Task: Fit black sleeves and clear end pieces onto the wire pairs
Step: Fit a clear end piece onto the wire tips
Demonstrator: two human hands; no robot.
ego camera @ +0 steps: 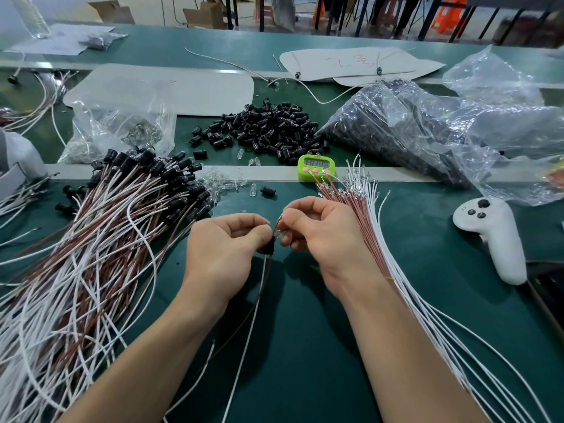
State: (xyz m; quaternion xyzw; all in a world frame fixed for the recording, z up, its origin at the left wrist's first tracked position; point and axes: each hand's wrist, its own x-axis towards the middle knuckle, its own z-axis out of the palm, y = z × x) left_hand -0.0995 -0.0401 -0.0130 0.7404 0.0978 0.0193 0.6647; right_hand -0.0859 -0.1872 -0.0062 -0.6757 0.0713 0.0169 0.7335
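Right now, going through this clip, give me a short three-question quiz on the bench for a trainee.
1. True or false: the left hand pinches a black sleeve on the wire pair that the right hand also grips.
2. Where do the sleeved wires lie? A: left of the hands. B: right of them. C: inside a bag.
3. Fill in: the white controller lies to the ___ of the right hand.
Key: 1 true; 2 A; 3 right.
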